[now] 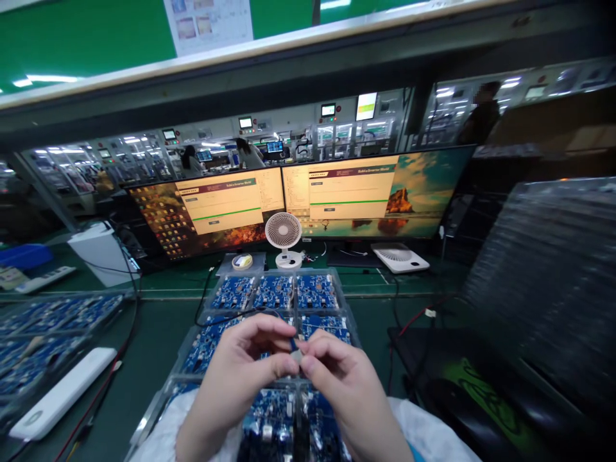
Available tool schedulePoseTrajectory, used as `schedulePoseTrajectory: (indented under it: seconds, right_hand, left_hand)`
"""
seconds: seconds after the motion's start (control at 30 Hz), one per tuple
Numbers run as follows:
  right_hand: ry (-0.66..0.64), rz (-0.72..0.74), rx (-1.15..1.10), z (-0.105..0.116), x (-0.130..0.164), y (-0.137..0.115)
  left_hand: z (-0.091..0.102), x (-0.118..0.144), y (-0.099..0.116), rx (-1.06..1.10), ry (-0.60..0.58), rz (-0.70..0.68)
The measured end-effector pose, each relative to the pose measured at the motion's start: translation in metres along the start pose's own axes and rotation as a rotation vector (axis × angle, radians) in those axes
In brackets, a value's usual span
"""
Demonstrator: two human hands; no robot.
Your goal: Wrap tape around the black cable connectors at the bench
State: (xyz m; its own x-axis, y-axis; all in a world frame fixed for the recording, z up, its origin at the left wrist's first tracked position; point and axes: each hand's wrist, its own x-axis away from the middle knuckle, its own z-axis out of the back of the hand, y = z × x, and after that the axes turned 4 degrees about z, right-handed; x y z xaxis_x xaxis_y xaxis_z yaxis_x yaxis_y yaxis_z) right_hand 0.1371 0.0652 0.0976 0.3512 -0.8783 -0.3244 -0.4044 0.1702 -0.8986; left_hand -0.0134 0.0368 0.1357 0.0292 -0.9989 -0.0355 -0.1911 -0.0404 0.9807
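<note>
Small and grey, the connector piece [297, 355] is being pinched between the fingertips of both hands, with a dark blue lead running up from it; it is too small and blurred to tell more. It is hovering above the clear tray [347, 307] of blue circuit boards [273, 292], just in front of the person's chest. The left hand [240, 372] is curling closed, thumb and forefinger pressing on the piece from the left. The right hand [337, 378] is closing likewise, its thumb and forefinger meeting the piece from the right.

Three boards are lying across the tray's far row, and more are showing beneath the hands, partly hidden. Two wide monitors [337, 192] are standing side by side at the back, each showing a pale window. One small white desk fan [283, 237] is standing between them, and one flat white device [399, 258] is lying to its right. One long white bar [62, 391] is lying on the left beside another tray of boards [48, 321].

Everything is resting on a dark green bench mat [158, 333]. Behind, a lit factory floor with other workstations is stretching away.
</note>
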Motion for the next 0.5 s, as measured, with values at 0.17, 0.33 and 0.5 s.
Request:
schedulePoseTrajectory:
  seconds: [0.17, 0.33, 0.5]
  right_hand:
    - [0.010, 0.004, -0.009, -0.0005, -0.0009, 0.0003]
    - [0.097, 0.050, 0.165, -0.0003, -0.0033, -0.0059]
    - [0.094, 0.087, 0.270, -0.0012, -0.0036, -0.0082]
  left_hand:
    - [-0.0029, -0.0011, -0.0006, -0.028, 0.029, -0.057]
    - [-0.0080, 0.0015, -0.0020, -0.156, 0.080, -0.091]
    - [-0.0082, 0.0045, -0.0015, -0.293, 0.126, -0.134]
